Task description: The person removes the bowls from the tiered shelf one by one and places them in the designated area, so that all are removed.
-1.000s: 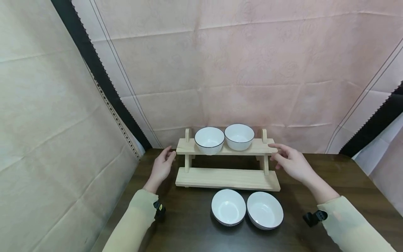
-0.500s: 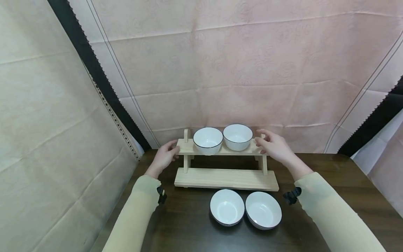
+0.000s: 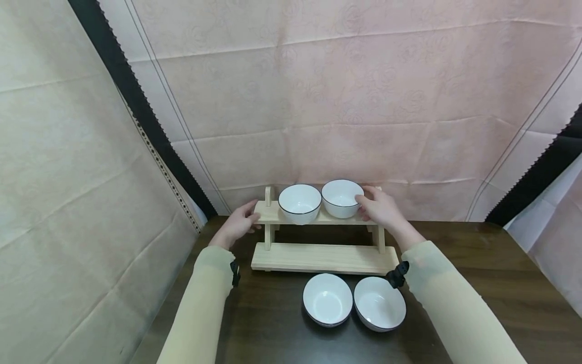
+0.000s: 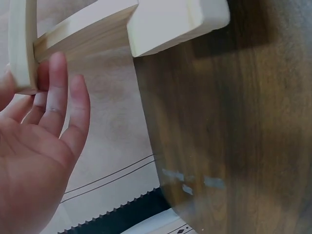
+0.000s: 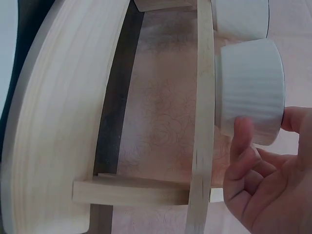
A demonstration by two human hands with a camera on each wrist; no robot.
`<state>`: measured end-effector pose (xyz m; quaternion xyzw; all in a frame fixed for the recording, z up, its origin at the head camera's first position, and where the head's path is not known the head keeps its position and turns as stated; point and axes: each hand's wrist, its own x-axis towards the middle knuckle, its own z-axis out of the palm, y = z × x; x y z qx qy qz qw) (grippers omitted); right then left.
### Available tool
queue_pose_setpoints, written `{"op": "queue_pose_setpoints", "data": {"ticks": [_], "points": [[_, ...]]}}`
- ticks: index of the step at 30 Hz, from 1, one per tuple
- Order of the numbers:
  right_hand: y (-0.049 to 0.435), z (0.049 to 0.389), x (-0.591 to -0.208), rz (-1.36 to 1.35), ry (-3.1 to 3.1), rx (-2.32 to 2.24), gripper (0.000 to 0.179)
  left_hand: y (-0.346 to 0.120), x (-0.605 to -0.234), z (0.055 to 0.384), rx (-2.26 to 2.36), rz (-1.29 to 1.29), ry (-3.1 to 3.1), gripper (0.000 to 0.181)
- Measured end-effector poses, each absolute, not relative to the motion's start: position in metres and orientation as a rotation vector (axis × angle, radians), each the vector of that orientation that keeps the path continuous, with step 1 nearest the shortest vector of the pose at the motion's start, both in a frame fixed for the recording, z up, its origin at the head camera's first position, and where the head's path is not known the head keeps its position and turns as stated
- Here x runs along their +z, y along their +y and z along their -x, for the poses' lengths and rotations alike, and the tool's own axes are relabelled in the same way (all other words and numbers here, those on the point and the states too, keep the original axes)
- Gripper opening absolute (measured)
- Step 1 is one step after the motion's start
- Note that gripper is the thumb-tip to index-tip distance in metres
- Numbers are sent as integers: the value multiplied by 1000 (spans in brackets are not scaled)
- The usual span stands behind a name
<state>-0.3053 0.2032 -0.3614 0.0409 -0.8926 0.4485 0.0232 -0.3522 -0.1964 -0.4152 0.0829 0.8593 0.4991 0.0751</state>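
A two-tier wooden display rack (image 3: 318,258) stands on the table. Two white bowls with dark rims sit side by side on its upper board (image 3: 267,213): a left bowl (image 3: 300,201) and a right bowl (image 3: 342,194). My left hand (image 3: 236,225) holds the upper board's left end, with the thumb and fingers (image 4: 57,80) around it in the left wrist view. At the other side, my right hand (image 3: 384,208) grips the right bowl at its rim. In the right wrist view, a fingertip (image 5: 243,129) lies against that bowl's outer wall.
Two more white bowls stand on the dark wooden table (image 3: 273,323) before the rack, a left one (image 3: 327,299) and a right one (image 3: 380,304). A pale cloth backdrop (image 3: 354,101) rises close behind the rack. The lower board is bare.
My right hand has moved left from the upper board's right end to the right bowl. My left hand has closed in on the board's left end and taken hold of it.
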Motion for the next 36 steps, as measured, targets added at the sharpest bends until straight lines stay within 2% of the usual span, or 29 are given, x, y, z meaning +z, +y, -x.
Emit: {"op": "queue_pose_setpoints", "data": {"ticks": [15,36], "points": [[203,309,-366,-122,-2739,1517,57,-187,-409,349,1379,-183,2680,59],[199,303,-365,-71,-2708,1593,59,-182,-405,346,1164,-256,2821,57]]}}
